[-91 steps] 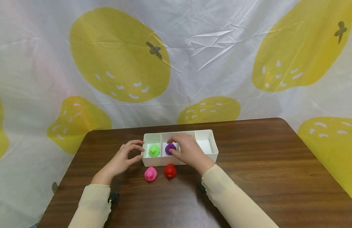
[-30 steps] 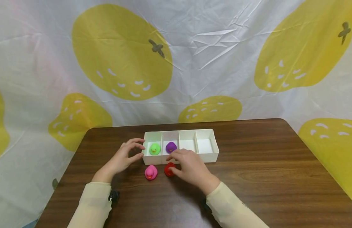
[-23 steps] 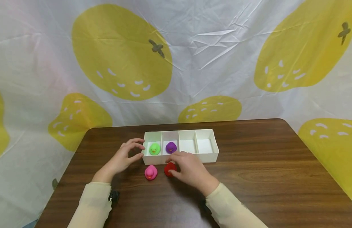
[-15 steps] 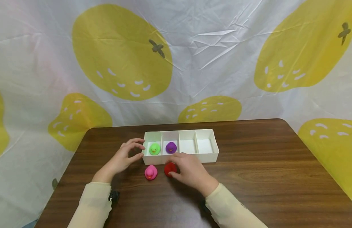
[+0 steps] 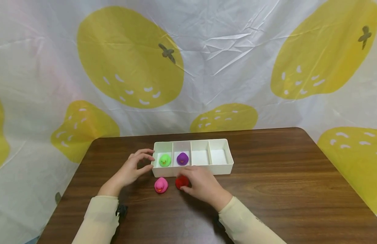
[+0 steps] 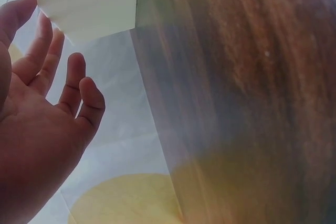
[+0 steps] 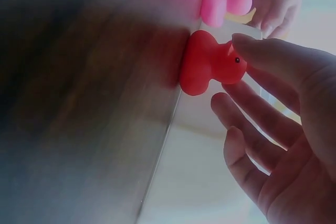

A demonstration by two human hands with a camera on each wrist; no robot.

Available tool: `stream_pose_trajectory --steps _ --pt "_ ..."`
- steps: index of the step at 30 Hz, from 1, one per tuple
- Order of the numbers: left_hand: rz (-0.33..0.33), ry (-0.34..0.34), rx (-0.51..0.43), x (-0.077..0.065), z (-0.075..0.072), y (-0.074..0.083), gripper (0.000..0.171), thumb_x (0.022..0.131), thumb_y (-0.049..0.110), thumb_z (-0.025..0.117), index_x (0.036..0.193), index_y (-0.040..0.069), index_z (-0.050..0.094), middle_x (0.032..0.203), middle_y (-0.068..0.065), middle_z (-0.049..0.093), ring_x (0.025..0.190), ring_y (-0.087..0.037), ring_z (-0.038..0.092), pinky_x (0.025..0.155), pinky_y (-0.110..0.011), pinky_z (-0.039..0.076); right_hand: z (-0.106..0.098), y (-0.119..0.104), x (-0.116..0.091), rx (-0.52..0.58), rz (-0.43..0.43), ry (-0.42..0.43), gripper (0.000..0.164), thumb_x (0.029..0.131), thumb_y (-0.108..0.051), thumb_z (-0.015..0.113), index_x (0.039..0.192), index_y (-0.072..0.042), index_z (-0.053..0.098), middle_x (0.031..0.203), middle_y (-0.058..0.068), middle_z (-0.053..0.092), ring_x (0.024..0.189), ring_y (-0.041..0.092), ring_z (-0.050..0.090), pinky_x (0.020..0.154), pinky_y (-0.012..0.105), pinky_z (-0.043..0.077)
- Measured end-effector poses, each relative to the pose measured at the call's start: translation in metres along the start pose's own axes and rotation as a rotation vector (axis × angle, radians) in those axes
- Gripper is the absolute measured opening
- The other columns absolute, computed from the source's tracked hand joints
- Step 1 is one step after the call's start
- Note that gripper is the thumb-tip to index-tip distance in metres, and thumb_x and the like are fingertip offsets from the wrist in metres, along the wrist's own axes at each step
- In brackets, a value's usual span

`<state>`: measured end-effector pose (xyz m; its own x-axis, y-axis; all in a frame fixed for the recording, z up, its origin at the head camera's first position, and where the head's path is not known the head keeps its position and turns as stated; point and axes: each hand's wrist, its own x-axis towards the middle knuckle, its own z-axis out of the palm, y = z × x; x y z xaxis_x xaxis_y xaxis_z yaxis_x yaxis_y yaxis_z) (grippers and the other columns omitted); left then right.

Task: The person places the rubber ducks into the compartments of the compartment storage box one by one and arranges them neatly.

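Note:
A white box (image 5: 192,171) with several compartments stands across the table. Its leftmost compartment holds a green rubber duck (image 5: 165,160), the one beside it a purple rubber duck (image 5: 182,159). My left hand (image 5: 131,169) touches the box's left end with spread, slightly bent fingers; the left wrist view shows fingertips (image 6: 59,38) right at the box wall. In front of the box, my right hand (image 5: 203,184) pinches the head of a red rubber duck (image 7: 202,64) between thumb and fingers, the duck's base still on the table. A pink rubber duck (image 5: 161,185) sits to its left.
The two right compartments (image 5: 218,156) of the box show bare white floors. Brown wood-grain table (image 5: 283,189) runs to both sides. Behind it hangs a white cloth (image 5: 225,67) printed with yellow fruit.
My right hand has left the purple duck in the second compartment, come down to the red duck and closed its fingers on it. The left hand stays at the box's end.

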<state>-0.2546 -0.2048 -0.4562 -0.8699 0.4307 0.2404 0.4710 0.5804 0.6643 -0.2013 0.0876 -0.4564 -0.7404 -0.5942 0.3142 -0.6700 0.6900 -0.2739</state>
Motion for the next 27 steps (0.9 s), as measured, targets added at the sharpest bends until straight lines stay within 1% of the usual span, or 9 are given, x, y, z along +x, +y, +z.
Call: stream_pose_trajectory --steps 6,17,27 --pt "0.008 0.001 -0.006 0.0000 0.0004 -0.0007 0.021 0.094 0.010 0.074 0.113 0.001 0.069 0.145 -0.018 0.056 0.116 -0.033 0.050 0.098 -0.048 0.040 0.0023 0.0016 0.0001 0.004 0.019 -0.030 0.026 0.083 -0.025 0.086 0.104 -0.020 0.072 0.098 -0.006 0.075 0.092 0.014 0.071 0.087 0.033 0.057" --pt "0.005 -0.001 -0.002 0.0001 0.0004 -0.0031 0.020 0.094 0.009 0.075 0.112 0.004 0.070 0.145 -0.017 0.056 0.116 -0.032 0.050 0.098 -0.047 0.041 0.0034 0.0013 0.0019 0.003 0.010 -0.049 0.027 0.083 -0.026 0.086 0.105 -0.020 0.072 0.099 -0.006 0.075 0.093 0.013 0.070 0.087 0.032 0.057" --pt "0.014 0.006 -0.004 0.0004 0.0004 -0.0024 0.019 0.094 0.010 0.075 0.112 0.004 0.070 0.145 -0.017 0.056 0.116 -0.032 0.051 0.098 -0.046 0.042 -0.0016 -0.0006 0.0012 0.008 0.003 -0.019 0.026 0.083 -0.024 0.086 0.104 -0.020 0.073 0.098 -0.007 0.075 0.092 0.013 0.070 0.086 0.032 0.057"
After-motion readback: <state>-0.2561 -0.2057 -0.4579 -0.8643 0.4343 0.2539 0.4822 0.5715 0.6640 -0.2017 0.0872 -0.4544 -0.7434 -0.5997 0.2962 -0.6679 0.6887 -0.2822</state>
